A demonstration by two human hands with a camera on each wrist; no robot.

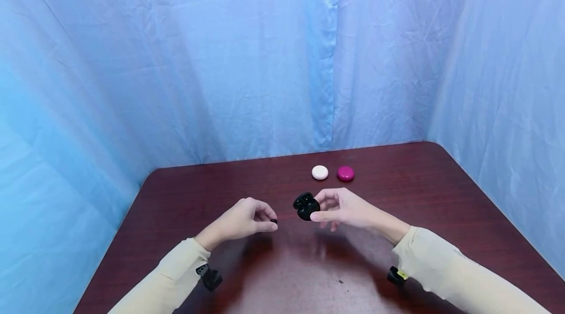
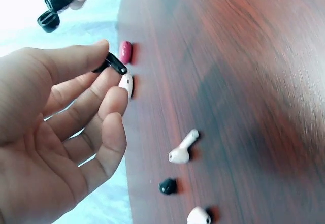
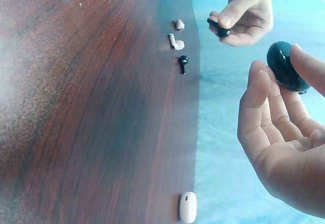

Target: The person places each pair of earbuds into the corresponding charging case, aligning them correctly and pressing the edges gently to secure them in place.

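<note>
In the head view my left hand pinches a black earbud between thumb and fingertips; its stem sticks out past the fingers in the left wrist view. A short gap to the right, my right hand grips a round black earbud case by its side, raised above the table with the lid flipped up. The right wrist view shows the glossy outer shell of that case between thumb and fingers. Both hands are held up over the tabletop, facing each other.
On the dark red wooden table, a white case and a magenta case lie side by side towards the back. Two white earbuds and another black earbud lie on the tabletop. Blue curtains enclose the back and sides.
</note>
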